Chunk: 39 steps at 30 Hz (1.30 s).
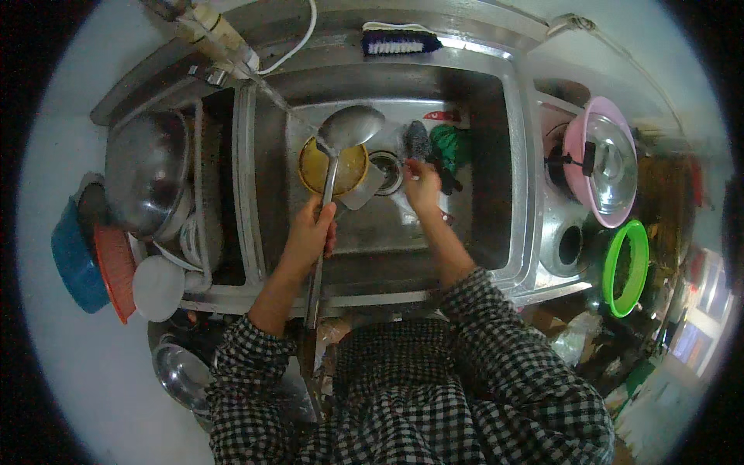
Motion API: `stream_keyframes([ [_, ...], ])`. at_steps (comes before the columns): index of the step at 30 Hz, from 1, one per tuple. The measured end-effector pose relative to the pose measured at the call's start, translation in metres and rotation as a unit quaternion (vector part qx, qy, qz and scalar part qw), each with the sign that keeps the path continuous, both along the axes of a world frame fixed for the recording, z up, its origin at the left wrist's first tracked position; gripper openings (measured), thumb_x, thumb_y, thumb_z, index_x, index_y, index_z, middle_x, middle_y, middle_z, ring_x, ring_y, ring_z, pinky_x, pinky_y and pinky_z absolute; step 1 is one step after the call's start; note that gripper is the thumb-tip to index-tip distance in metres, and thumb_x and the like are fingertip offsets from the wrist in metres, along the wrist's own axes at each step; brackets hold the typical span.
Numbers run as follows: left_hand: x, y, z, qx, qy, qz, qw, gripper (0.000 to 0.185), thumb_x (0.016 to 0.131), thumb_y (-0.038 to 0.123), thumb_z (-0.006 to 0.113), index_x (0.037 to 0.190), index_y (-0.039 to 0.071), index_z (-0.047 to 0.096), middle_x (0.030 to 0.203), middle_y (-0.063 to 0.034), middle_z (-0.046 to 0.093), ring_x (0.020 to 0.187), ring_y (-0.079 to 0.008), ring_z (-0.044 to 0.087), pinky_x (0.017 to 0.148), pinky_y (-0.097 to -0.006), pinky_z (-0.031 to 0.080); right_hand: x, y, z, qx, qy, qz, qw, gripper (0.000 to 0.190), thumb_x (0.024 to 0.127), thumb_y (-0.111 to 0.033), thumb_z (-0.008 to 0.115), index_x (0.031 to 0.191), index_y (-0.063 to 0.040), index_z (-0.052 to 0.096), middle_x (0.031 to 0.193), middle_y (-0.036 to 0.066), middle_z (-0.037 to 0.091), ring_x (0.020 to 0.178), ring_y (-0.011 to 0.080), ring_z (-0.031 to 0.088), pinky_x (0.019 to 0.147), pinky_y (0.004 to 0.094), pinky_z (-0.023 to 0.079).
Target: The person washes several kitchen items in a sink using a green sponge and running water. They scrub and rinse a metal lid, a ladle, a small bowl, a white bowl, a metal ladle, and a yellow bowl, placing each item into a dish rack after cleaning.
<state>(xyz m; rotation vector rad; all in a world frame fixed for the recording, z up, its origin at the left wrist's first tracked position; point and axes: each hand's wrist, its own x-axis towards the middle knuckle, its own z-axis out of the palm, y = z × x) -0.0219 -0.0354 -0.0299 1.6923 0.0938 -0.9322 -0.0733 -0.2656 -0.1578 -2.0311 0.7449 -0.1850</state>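
My left hand is closed around the long handle of a metal ladle. The ladle's bowl is raised over the sink under a thin stream of water. Beneath it a yellow bowl sits in the sink, beside a pale flat piece and the round drain. My right hand is at the lower end of a grey scouring pad; whether its fingers grip it is not plain. A green cloth or net lies just right of the pad, with something dark below it.
A purple-and-white brush lies on the sink's back ledge. Large metal bowls and dishes fill the left side. To the right stand a pink basin with a glass lid and a green basin. The faucet is at upper left.
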Motion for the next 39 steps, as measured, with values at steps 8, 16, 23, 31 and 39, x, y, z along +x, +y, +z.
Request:
stream_keyframes([
  [8, 0.003, 0.005, -0.002, 0.035, 0.062, -0.020, 0.997, 0.031, 0.091, 0.031, 0.059, 0.103, 0.006, 0.045, 0.062, -0.0029, 0.053, 0.042, -0.0136, 0.053, 0.036, -0.0279, 0.043, -0.028, -0.063, -0.049, -0.177, 0.197, 0.008, 0.964, 0.039, 0.074, -0.014, 0.074, 0.109, -0.008, 0.058, 0.093, 0.016, 0.060, 0.089, 0.0308, 0.060, 0.071, 0.0369, 0.052],
  [16, -0.004, -0.012, -0.005, -0.005, 0.090, 0.007, 0.996, 0.026, 0.093, 0.014, 0.053, 0.113, 0.004, 0.040, 0.060, -0.0031, 0.046, 0.041, -0.0117, 0.043, 0.035, -0.0295, 0.037, 0.018, 0.018, 0.041, -0.046, -0.213, 0.055, 0.974, 0.032, 0.075, -0.008, 0.071, 0.103, -0.002, 0.056, 0.119, 0.015, 0.053, 0.101, 0.0284, 0.055, 0.088, 0.0329, 0.045],
  [23, -0.010, -0.017, 0.011, 0.057, 0.049, -0.015, 0.997, 0.048, 0.091, 0.010, 0.050, 0.134, 0.010, 0.029, 0.065, -0.0071, 0.048, 0.040, -0.0155, 0.045, 0.034, -0.0319, 0.038, 0.073, 0.084, 0.072, -0.148, -0.182, 0.203, 0.950, 0.039, 0.079, -0.022, 0.063, 0.116, -0.014, 0.056, 0.131, 0.017, 0.049, 0.130, 0.0384, 0.036, 0.105, 0.0565, 0.024],
  [31, -0.009, 0.009, 0.024, 0.118, 0.008, -0.108, 0.987, 0.039, 0.091, 0.011, 0.050, 0.127, 0.006, 0.036, 0.063, -0.0079, 0.049, 0.043, -0.0167, 0.049, 0.034, -0.0334, 0.039, 0.140, 0.063, 0.072, 0.003, 0.007, 0.302, 0.953, 0.048, 0.076, -0.049, 0.064, 0.102, -0.009, 0.068, 0.086, 0.012, 0.066, 0.083, 0.0271, 0.063, 0.076, 0.0335, 0.048],
  [39, -0.037, 0.021, 0.014, 0.107, -0.139, -0.138, 0.975, 0.029, 0.092, 0.014, 0.051, 0.117, 0.003, 0.040, 0.070, -0.0167, 0.055, 0.050, -0.0289, 0.053, 0.047, -0.0427, 0.044, 0.130, 0.024, 0.018, 0.512, 0.083, 0.085, 0.851, 0.041, 0.089, -0.040, 0.051, 0.104, -0.003, 0.065, 0.095, 0.010, 0.066, 0.082, 0.0235, 0.062, 0.076, 0.0346, 0.051],
])
